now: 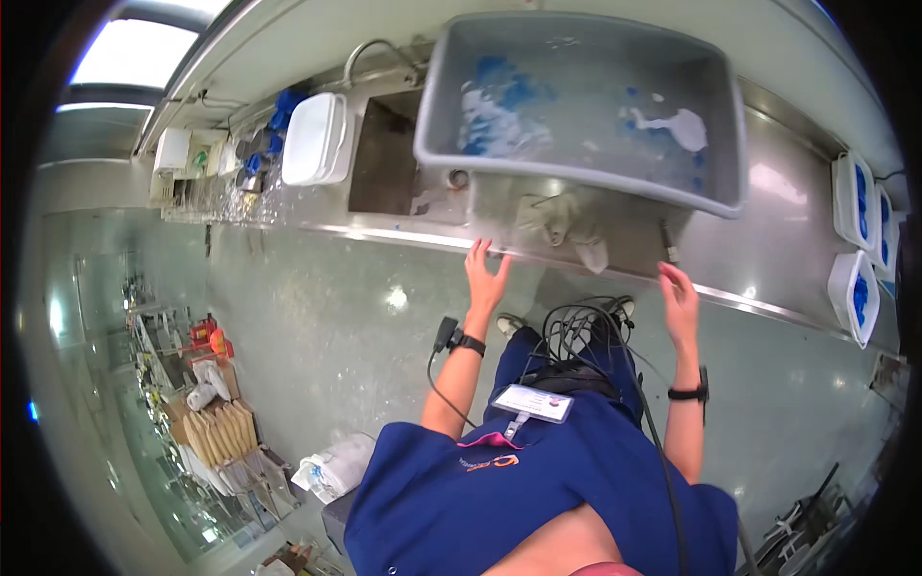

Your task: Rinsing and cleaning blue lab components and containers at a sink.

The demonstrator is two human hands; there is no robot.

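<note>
two hands (pixel 488 280) (pixel 681 302), seemingly spread, hover beside a steel counter (pixel 773 206) above greenish floor (pixel 317 317).

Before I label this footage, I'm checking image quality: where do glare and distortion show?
Head view: glare on the steel counter right of the grey tub, a bright spot on the floor, the bright panel at upper left washed out; head view: the steel counter's front edge bows, corners fall black.
</note>
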